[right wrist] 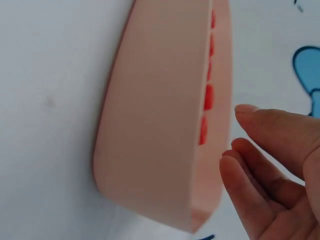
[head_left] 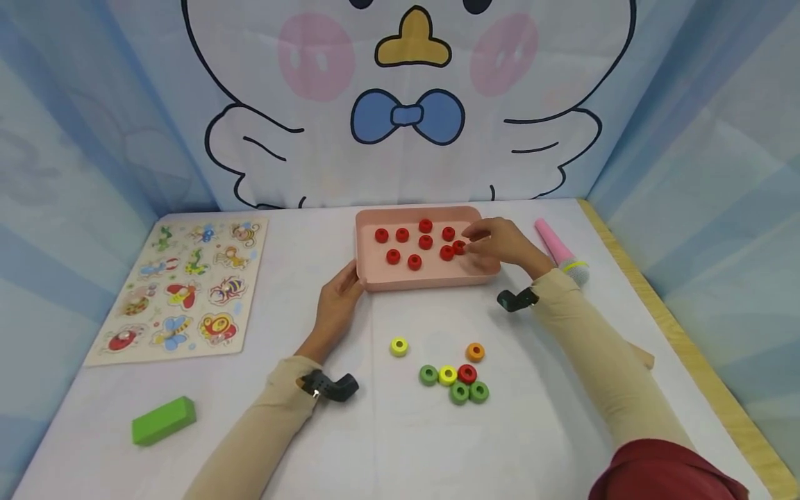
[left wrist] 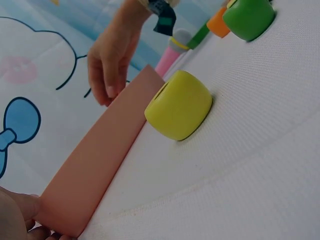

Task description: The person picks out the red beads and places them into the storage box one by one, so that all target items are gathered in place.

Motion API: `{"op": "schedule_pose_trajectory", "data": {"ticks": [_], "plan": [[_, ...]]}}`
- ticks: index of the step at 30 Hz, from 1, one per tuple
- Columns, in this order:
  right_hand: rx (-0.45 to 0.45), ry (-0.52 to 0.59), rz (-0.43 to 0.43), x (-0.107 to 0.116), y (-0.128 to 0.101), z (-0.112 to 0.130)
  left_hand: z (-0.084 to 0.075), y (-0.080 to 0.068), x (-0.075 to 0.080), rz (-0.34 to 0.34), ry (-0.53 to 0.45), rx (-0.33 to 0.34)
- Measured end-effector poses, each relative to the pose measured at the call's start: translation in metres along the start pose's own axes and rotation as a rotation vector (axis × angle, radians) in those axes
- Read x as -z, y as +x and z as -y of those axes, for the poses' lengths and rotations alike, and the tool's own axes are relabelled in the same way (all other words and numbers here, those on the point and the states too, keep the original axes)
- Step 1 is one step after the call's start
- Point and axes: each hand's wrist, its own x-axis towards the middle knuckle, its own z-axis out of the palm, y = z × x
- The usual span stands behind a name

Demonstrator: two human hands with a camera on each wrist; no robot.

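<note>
A pink tray (head_left: 431,282) stands at the back middle of the table with several red beads (head_left: 414,262) spread over its floor. My left hand (head_left: 337,305) grips its front left corner; in the left wrist view the thumb and fingers pinch the tray wall (left wrist: 100,160). Over the tray's right end hovers my right hand (head_left: 503,243), fingers bent close by the rightmost red bead (head_left: 459,247). In the right wrist view, the thumb and fingers of that hand (right wrist: 282,165) are apart with nothing between them.
In front of the tray lie loose beads: yellow (head_left: 398,347), orange (head_left: 475,352), red (head_left: 467,373) and green (head_left: 428,376). An insect puzzle board (head_left: 187,292) and a green block (head_left: 164,421) are at left. A pink toy microphone (head_left: 556,243) lies beyond the right wrist.
</note>
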Motion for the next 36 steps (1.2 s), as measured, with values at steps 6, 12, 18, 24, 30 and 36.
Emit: {"op": "schedule_pose_trajectory", "data": {"ticks": [6, 12, 18, 24, 30, 36], "plan": [[0.125, 0.052, 0.037, 0.006, -0.057, 0.008, -0.007, 0.002, 0.002, 0.006, 0.022, -0.014], [0.299, 0.169, 0.243, -0.012, -0.111, 0.015, -0.009, 0.003, 0.005, -0.014, 0.026, -0.02], [0.343, 0.297, 0.417, -0.041, -0.144, 0.011, -0.007, 0.002, 0.004, -0.015, 0.027, -0.034], [0.404, 0.183, 0.293, -0.067, -0.168, 0.006, -0.006, 0.002, 0.002, 0.002, 0.024, -0.033], [0.472, 0.037, 0.185, -0.08, -0.177, 0.013, -0.006, 0.003, 0.001, -0.017, 0.019, -0.034], [0.443, -0.023, 0.19, -0.084, -0.181, 0.015, -0.001, -0.001, -0.002, -0.009, 0.049, -0.011]]}}
